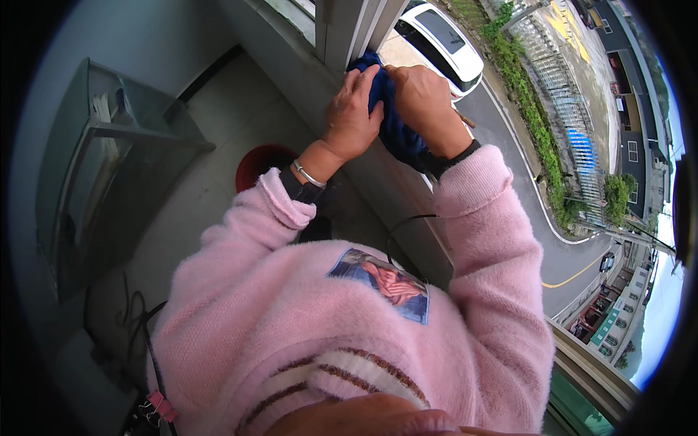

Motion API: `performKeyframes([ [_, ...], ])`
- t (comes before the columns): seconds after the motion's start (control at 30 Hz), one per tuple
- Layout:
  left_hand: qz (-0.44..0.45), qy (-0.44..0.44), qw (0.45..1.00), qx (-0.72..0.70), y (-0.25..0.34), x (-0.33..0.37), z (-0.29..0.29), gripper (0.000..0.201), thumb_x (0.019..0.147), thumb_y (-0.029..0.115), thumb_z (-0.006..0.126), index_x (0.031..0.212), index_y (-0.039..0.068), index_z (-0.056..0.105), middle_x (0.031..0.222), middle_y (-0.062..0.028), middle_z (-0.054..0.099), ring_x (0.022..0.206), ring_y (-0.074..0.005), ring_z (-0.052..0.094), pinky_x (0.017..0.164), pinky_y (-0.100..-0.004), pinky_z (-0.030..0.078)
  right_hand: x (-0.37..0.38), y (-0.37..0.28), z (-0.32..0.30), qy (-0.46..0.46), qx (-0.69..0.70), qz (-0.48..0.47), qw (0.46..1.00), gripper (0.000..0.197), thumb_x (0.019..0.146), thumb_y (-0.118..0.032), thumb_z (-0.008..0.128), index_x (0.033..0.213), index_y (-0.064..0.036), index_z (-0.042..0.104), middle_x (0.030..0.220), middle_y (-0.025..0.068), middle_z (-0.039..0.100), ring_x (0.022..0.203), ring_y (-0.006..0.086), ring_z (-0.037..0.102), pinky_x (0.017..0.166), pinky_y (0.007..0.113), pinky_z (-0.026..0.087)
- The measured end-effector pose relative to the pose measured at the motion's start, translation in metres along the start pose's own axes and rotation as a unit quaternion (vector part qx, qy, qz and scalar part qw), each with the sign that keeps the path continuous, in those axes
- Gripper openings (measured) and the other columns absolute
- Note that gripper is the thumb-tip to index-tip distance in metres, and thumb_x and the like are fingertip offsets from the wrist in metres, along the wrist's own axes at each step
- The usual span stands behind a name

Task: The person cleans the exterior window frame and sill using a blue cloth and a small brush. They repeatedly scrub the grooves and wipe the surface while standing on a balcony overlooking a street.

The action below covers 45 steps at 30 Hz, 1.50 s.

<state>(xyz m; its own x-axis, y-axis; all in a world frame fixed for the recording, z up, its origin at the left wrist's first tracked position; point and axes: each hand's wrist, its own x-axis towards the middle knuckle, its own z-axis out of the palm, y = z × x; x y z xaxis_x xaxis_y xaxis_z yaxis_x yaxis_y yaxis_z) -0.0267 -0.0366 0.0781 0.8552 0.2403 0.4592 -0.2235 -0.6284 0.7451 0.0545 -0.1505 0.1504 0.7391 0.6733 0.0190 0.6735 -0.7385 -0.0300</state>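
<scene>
no wording can be read clearly. a green sign [603, 329] with pale marks is mounted on the pale building [631, 304] at the lower right, its characters too small to be made out. yellow markings [569, 30] are painted on the paved yard [582, 73] at the upper right, likewise illegible.

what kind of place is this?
Probably an upper-floor room, beside a window: a pale window frame stands before the person, a road with a white car lies well below, and a glass-panelled cabinet is indoors.
</scene>
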Motion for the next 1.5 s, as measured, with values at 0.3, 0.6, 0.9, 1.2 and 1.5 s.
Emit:
performKeyframes([
  [0.3, 0.046, -0.003, 0.999, 0.019, -0.014, -0.004, -0.005, 0.055, 0.079, 0.002, 0.063, 0.132, 0.007, 0.046, 0.121, -0.0210, 0.049, 0.094, -0.0423, 0.060, 0.077, -0.0463, 0.052, 0.017, -0.004, 0.002, 0.020, 0.003, -0.012, 1.000, 0.034, 0.086, -0.010, 0.054, 0.114, -0.0214, 0.070, 0.084, 0.0163, 0.068, 0.074, 0.0358, 0.066, 0.062, 0.043, 0.053],
  [0.6, 0.024, -0.068, 0.997, 0.002, -0.004, 0.001, -0.003, 0.056, 0.078, 0.000, 0.061, 0.131, 0.003, 0.046, 0.121, -0.0221, 0.051, 0.107, -0.0426, 0.055, 0.088, -0.0454, 0.048, 0.009, 0.004, 0.008, 0.013, 0.012, 0.036, 0.999, 0.036, 0.085, -0.008, 0.054, 0.116, -0.0214, 0.069, 0.082, 0.0176, 0.068, 0.075, 0.0363, 0.066, 0.063, 0.043, 0.053],
  [0.9, 0.022, -0.060, 0.997, -0.032, 0.006, 0.003, 0.002, 0.054, 0.076, -0.003, 0.060, 0.129, 0.001, 0.049, 0.118, -0.0225, 0.053, 0.106, -0.0432, 0.054, 0.091, -0.0442, 0.046, 0.010, 0.021, -0.008, -0.007, 0.076, -0.008, 0.997, 0.035, 0.083, -0.007, 0.057, 0.112, -0.0212, 0.070, 0.088, 0.0156, 0.068, 0.082, 0.0368, 0.066, 0.069, 0.043, 0.053],
  [1.2, 0.034, -0.075, 0.997, 0.006, 0.002, -0.003, -0.004, 0.050, 0.077, -0.005, 0.060, 0.125, 0.010, 0.056, 0.122, -0.0216, 0.052, 0.107, -0.0430, 0.055, 0.089, -0.0444, 0.048, -0.012, 0.036, 0.002, -0.009, 0.055, -0.022, 0.998, 0.038, 0.085, -0.006, 0.054, 0.115, -0.0224, 0.069, 0.082, 0.0177, 0.067, 0.076, 0.0378, 0.065, 0.061, 0.044, 0.051],
  [1.5, 0.043, -0.057, 0.997, -0.022, 0.014, -0.002, 0.005, 0.049, 0.076, -0.004, 0.060, 0.124, 0.006, 0.056, 0.124, -0.0231, 0.051, 0.108, -0.0438, 0.055, 0.092, -0.0438, 0.047, -0.007, 0.031, 0.002, -0.074, 0.032, 0.009, 0.997, 0.039, 0.084, -0.006, 0.055, 0.117, -0.0232, 0.068, 0.087, 0.0151, 0.069, 0.082, 0.0359, 0.066, 0.067, 0.044, 0.053],
])
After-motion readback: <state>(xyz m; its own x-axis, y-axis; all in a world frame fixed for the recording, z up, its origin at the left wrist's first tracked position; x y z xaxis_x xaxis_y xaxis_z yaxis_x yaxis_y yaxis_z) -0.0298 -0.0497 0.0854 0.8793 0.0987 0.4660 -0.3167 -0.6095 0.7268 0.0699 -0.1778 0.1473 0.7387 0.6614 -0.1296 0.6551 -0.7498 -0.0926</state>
